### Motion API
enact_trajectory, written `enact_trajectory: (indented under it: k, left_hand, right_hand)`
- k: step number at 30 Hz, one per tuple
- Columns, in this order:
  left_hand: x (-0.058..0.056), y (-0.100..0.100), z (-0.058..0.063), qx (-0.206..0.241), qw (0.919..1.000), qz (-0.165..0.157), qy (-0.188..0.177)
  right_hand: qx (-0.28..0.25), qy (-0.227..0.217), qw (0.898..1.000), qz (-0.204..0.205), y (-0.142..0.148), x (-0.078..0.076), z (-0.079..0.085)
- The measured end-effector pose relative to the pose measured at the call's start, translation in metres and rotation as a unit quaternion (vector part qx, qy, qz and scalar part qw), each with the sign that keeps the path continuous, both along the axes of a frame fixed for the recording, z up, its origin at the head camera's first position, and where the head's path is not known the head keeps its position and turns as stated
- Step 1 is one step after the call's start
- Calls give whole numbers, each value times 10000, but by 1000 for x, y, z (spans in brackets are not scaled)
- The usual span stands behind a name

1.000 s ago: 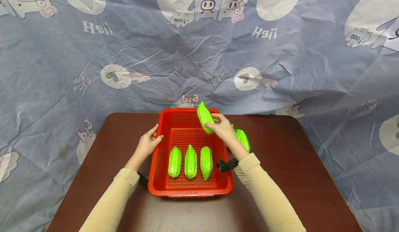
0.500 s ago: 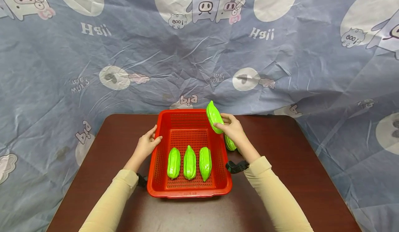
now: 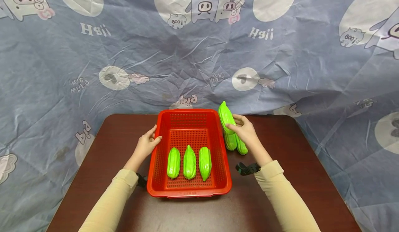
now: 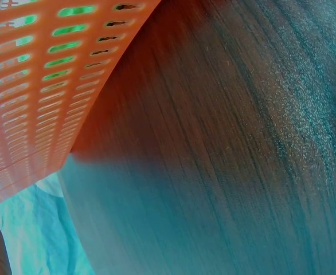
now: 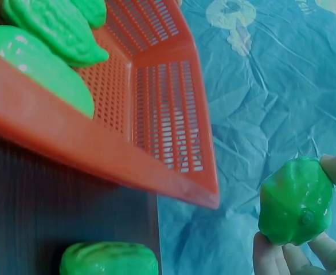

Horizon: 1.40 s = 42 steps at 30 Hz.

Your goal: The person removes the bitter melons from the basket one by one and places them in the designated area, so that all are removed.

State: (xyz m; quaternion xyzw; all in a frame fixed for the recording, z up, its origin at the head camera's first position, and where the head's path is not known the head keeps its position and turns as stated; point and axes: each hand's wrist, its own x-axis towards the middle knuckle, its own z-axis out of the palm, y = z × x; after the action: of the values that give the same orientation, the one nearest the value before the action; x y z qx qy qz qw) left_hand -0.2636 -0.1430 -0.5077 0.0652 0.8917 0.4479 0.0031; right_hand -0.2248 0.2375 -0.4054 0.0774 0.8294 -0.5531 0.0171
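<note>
My right hand [image 3: 247,131] pinches a green bitter melon [image 3: 225,116] between thumb and fingers, held up just past the right rim of a red plastic basket [image 3: 188,194]. In the right wrist view the blunt end of that bitter melon [image 5: 297,200] faces the camera. My left hand [image 3: 145,145] grips the basket's left rim, thumb over the inner side. Three bitter melons [image 3: 189,163] lie side by side inside, toward the near end. Outside, right of the basket, two more bitter melons [image 3: 230,141] lie on the table, partly hidden by the held one and my right hand.
The basket stands on a dark brown table [image 3: 286,169]. A blue-grey cloth [image 3: 180,58] with cartoon prints hangs behind the table and along its sides. The basket's slotted outer wall [image 4: 36,86] fills the upper left of the left wrist view.
My right hand has carried the bitter melon rightward, from over the basket to beyond its right rim. The bitter melons on the table show more now. The left hand keeps its hold.
</note>
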Motion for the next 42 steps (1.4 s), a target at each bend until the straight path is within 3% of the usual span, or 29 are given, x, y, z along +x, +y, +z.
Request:
enact_trajectory:
  k: [12,28,42]
  left_hand:
    - [1,-1,1,121,9999,-11,-67]
    - [1,0,3,192,9996,18,-208]
    - [1,-1,4,237,9995,-23,-207]
  right_hand:
    - [-25,-35,9996,-291,28,6,-11]
    - [308,-140,9969,-714,66,15,-41]
    - [514,-505,9923,-1009,87,18,-72]
